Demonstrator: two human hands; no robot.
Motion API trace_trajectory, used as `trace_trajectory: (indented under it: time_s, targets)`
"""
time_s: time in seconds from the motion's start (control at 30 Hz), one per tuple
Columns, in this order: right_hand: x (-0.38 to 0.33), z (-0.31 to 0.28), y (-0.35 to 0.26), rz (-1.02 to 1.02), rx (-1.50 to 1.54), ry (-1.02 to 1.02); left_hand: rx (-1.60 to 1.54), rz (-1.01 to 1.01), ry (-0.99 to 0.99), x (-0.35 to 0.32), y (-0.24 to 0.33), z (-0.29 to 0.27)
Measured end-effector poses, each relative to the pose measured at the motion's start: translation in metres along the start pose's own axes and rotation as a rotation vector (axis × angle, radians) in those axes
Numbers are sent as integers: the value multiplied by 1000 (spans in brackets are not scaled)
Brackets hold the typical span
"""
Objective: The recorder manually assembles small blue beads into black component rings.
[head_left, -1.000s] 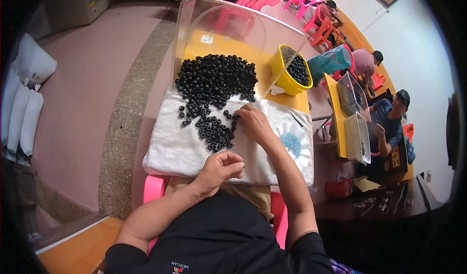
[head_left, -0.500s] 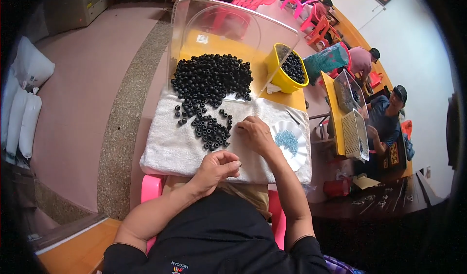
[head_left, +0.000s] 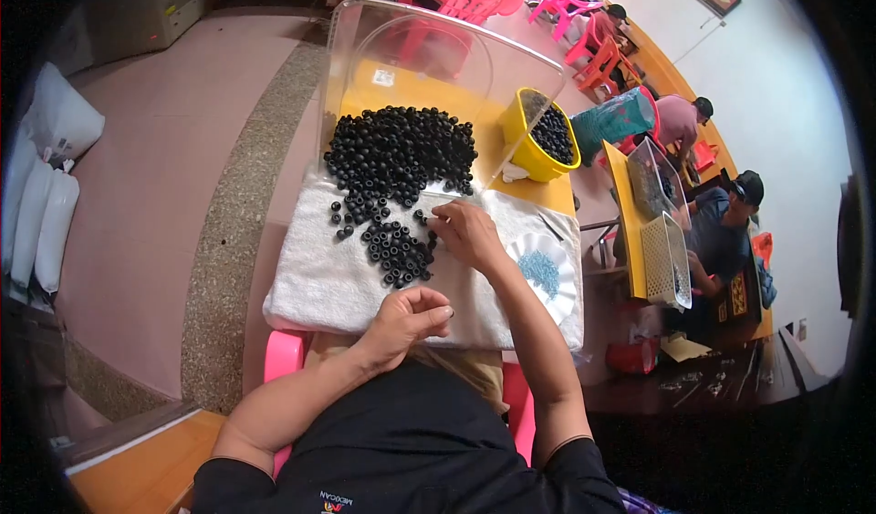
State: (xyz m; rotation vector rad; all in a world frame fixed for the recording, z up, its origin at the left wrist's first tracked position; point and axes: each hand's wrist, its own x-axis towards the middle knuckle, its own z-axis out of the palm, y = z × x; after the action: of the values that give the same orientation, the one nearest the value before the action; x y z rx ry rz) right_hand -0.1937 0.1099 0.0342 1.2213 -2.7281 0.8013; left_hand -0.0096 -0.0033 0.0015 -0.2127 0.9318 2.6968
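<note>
Small black round pieces with holes, like beads, lie in a large heap (head_left: 397, 149) spilling from a clear plastic bin. A smaller cluster of these black pieces (head_left: 397, 254) rests on a white towel (head_left: 315, 277). At this cluster's right edge, my right hand (head_left: 470, 236) has its fingertips drawn together against the pieces; what they grip is hidden. My left hand (head_left: 411, 322) hovers at the towel's near edge, thumb and finger pinched, with a tiny dark spot at the tips. Right of my right hand, a white fluted plate (head_left: 566, 286) holds thin light-blue bits (head_left: 540, 272).
The clear bin (head_left: 420, 35) lies on a yellow board, beside a yellow tub (head_left: 545, 167) of black pieces. A thin dark tool (head_left: 550, 225) rests on the towel. White sacks (head_left: 55, 231) stand left. A co-worker (head_left: 725, 236) sits right, near a perforated basket (head_left: 662, 263).
My right hand has moved slightly away from me and left, up to the edge of the small cluster. My left hand stays nearly in place, still pinched.
</note>
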Motion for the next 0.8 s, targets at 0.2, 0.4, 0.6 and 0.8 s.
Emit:
trace_trajectory:
  time_s: [0.2,0.4,0.6,0.8]
  targets:
    - [17,-3,-7,196,-90,-279,-3,16,-6,0,3,0]
    - [29,6,-6,175,-78,-141,7,5,-9,-1,0,0]
    - [40,22,-14,62,-136,-57,-20,-8,-13,0,-1,-2]
    - [39,21,-17,106,-137,-108,-13,6,-12,0,0,-2]
